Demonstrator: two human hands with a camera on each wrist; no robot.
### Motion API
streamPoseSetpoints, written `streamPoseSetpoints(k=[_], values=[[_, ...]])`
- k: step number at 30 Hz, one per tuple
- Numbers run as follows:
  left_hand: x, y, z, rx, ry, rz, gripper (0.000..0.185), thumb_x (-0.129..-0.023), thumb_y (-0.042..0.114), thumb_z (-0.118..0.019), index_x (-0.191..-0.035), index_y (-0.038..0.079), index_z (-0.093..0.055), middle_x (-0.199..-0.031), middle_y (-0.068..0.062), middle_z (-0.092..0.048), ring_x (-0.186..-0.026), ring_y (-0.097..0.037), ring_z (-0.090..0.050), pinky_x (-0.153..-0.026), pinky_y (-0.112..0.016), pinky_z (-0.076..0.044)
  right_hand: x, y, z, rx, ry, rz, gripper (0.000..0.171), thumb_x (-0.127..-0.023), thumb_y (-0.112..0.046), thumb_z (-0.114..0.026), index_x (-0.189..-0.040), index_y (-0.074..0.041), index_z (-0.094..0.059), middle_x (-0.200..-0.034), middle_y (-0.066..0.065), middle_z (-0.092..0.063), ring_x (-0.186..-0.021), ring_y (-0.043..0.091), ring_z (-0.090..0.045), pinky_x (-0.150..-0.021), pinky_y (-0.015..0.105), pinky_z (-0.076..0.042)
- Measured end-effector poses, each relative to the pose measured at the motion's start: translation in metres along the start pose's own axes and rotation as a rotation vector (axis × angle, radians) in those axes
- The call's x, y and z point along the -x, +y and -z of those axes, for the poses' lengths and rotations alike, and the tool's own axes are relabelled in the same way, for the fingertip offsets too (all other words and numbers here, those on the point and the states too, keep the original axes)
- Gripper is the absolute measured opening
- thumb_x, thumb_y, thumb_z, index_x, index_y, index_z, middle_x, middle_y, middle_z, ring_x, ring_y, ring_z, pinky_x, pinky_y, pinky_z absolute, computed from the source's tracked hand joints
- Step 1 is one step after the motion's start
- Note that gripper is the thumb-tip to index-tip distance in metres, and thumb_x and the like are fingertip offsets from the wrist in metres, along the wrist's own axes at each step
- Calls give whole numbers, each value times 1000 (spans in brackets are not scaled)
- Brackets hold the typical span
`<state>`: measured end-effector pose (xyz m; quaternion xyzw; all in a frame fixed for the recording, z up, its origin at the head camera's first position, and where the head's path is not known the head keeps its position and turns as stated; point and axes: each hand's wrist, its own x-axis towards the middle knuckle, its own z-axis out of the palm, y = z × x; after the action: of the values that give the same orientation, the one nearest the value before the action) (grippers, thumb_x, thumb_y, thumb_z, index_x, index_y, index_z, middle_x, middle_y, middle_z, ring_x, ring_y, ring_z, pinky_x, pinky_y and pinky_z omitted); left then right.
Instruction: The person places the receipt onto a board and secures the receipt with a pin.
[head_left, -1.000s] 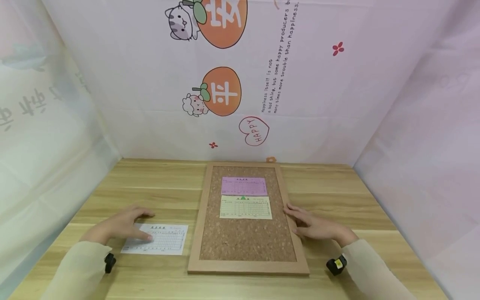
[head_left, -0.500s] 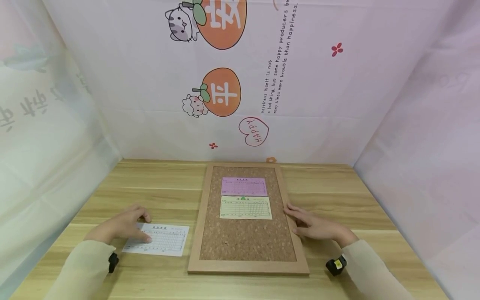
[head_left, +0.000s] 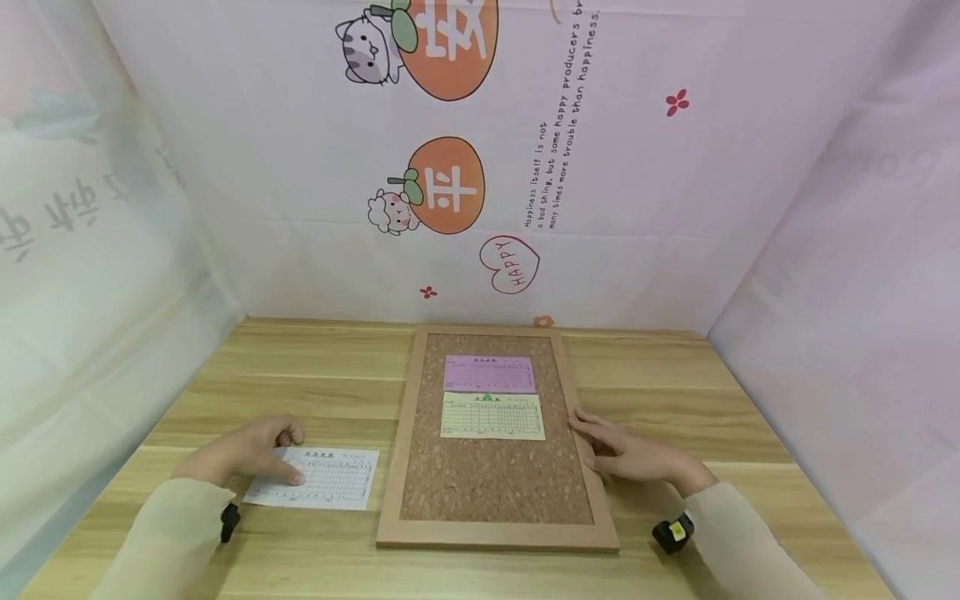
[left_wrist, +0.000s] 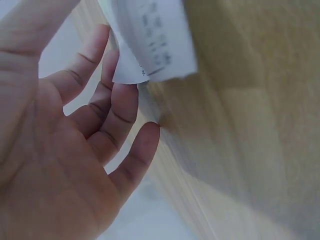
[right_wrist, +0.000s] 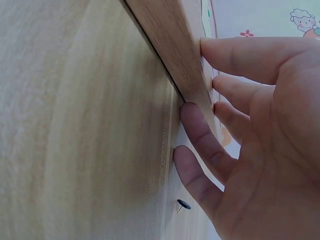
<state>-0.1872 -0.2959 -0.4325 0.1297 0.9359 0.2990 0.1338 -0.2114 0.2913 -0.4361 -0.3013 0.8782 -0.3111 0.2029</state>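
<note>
The left hand (head_left: pixel 243 451) rests with loose fingers on the white slip (head_left: pixel 315 478), whose long side runs rightward from the fingertips. The right hand (head_left: pixel 633 454), fingers straight, presses the corkboard's (head_left: pixel 495 487) right frame.

I see a white slip (head_left: pixel 313 478), a small rectangular printed form with a ruled table, lying flat on the wooden table just left of the cork board (head_left: pixel 495 475). The left wrist view shows one corner of it (left_wrist: pixel 131 75) lifted and curled. I note the cork board as an upright rectangle with a light wooden frame, lying flat at the table's centre. On its upper half lie two like forms: a pink slip (head_left: pixel 489 373) above and a pale yellow slip (head_left: pixel 492 415) directly below it, edges almost touching.
</note>
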Motion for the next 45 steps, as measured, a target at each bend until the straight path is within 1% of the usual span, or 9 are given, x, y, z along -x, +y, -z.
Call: streamPoseSetpoints(k=[7,11,13,17,21,25,31,37,45], values=[[1,2,1,8,0,34,54,-66,15,-94,-102,2,-57,-90,-8,-54,-80,-22,-50,-73,-38,-44,-1,0,0,-10,-1,-10,67,-103,-23,-57,-157,-1,-25,-164,25,-6,-144,53,-12,-108,70,-20],[2,0,1,7,-5,49,57,-65,19,-95,-104,3,-57,-94,-8,-57,-84,-23,-53,-77,-43,-47,0,-3,0,-25,-2,-2,67,-103,-21,-57,-157,0,-24,-163,26,-5,-144,54,-12,-108,71,-20],[2,-1,1,-5,-10,43,58,-66,23,-95,-107,4,-57,-100,-8,-59,-89,-25,-55,-82,-48,-48,0,-4,0,-23,0,0,67,-103,-22,-57,-157,0,-24,-163,26,-4,-144,54,-12,-107,71,-20],[3,-4,3,-17,-14,1,59,-69,29,-93,-111,8,-58,-115,-14,-62,-105,-38,-58,-91,-61,-45,0,-1,-2,-7,6,12,68,-103,-26,-56,-158,-1,-24,-163,26,-5,-143,54,-12,-106,72,-21],[4,-9,4,5,-15,-41,57,-71,29,-91,-111,11,-55,-120,-18,-63,-113,-47,-56,-91,-67,-43,0,2,-2,-13,12,11,68,-103,-27,-57,-158,-4,-24,-163,24,-6,-143,54,-12,-106,72,-21],[5,-11,5,14,-13,-87,52,-74,27,-89,-106,14,-51,-117,-16,-64,-108,-43,-59,-87,-64,-46,0,3,-2,-3,12,-17,69,-103,-29,-58,-159,-6,-24,-165,21,-6,-145,50,-11,-107,71,-21],[8,-6,9,19,-6,-88,37,-79,25,-86,-94,15,-54,-108,-11,-62,-93,-30,-59,-77,-51,-49,1,1,-1,-7,1,-10,68,-103,-26,-57,-158,-1,-24,-163,25,-6,-144,54,-11,-107,72,-21],[5,0,13,1,27,-109,27,-81,29,-84,-96,20,-63,-114,-9,-62,-95,-27,-55,-77,-47,-48,1,3,-1,-4,-2,-20,69,-103,-27,-58,-158,-3,-25,-164,23,-7,-145,52,-12,-107,70,-22],[0,4,17,49,57,-139,25,-83,27,-83,-100,19,-66,-108,-6,-63,-81,-19,-56,-68,-32,-48,1,4,0,-16,-4,-17,69,-103,-27,-57,-158,-3,-24,-164,23,-6,-145,52,-12,-108,70,-22]])
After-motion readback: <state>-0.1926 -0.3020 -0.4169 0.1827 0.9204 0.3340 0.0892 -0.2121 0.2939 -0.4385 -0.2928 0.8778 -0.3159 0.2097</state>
